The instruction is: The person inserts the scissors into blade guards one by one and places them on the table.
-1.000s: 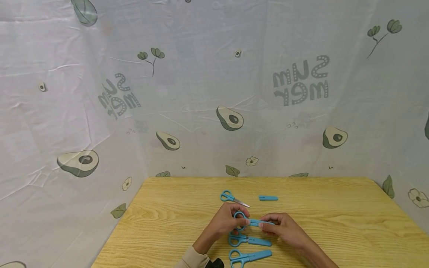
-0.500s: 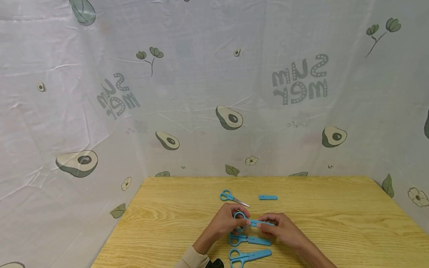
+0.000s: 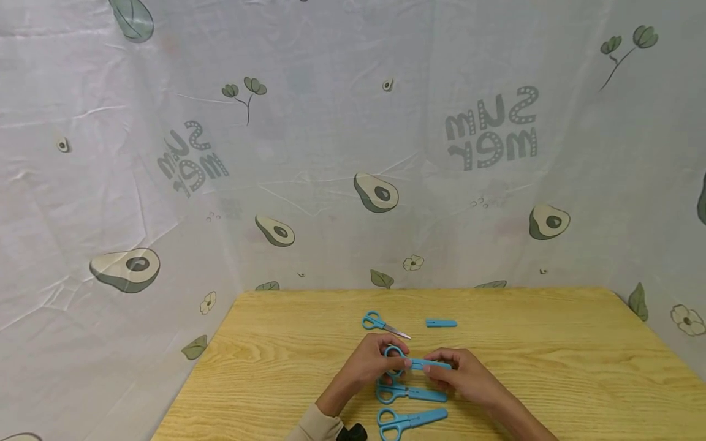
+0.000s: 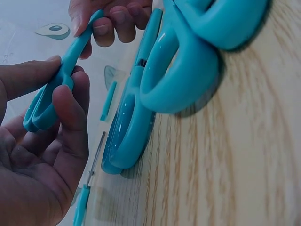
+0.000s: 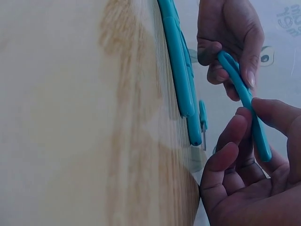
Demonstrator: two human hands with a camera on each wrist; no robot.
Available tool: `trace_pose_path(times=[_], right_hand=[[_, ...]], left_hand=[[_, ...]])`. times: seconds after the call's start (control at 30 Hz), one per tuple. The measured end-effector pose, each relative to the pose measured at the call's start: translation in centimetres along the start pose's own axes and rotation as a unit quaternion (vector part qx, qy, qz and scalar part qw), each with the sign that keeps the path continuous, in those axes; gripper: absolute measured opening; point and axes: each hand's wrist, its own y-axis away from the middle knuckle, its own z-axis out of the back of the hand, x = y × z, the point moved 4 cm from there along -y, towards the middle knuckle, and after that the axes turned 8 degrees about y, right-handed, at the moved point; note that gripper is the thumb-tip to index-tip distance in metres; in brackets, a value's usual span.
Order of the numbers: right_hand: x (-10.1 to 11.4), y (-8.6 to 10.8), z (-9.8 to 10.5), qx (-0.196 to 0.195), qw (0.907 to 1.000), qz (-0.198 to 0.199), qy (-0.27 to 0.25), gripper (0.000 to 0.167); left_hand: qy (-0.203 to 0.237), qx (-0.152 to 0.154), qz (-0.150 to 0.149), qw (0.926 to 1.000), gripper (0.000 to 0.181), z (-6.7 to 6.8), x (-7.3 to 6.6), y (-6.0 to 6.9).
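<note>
Between both hands, above the table, is a pair of blue scissors (image 3: 394,351) with a blue blade cover (image 3: 436,365) over its blades. My left hand (image 3: 374,361) pinches the scissors by the handle loops, thumb on top. At the other end my right hand (image 3: 466,372) pinches the cover between thumb and fingers. Below the hands lie two more covered scissors, one nearer the hands (image 3: 410,392) and one closer to the front (image 3: 412,419). In the left wrist view the handle loops (image 4: 47,110) sit among the left fingers; the right wrist view shows the cover (image 5: 261,141) in the right fingers.
Behind the hands, uncovered blue scissors (image 3: 380,323) lie with their metal blades pointing right. A loose blue cover (image 3: 441,323) lies to their right. The wooden table (image 3: 551,349) ends at a printed cloth backdrop (image 3: 331,122).
Both hands keep their hold on the covered scissors and barely move. The view tilts slightly; the objects on the table stay in place.
</note>
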Motion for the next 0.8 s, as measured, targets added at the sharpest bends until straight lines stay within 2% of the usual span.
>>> trace_pose_path(times=[0.3,0.5,0.8], right_hand=[[-0.4,-0.2,0.2,0.005,1.0,-0.003,0.0,0.038],[-0.4,0.0,0.1,0.015,0.9999,-0.008,-0.005,0.038],[-0.7,0.1,0.2,0.019,0.9996,-0.015,-0.013,0.039]], left_hand=[[0.008,-0.007,0.006,0.9999,0.025,0.4,0.0,0.0],[0.019,-0.001,0.01,0.9998,0.026,0.7,0.3,0.0],[0.015,-0.006,0.013,0.9998,0.026,1.2,0.6,-0.1]])
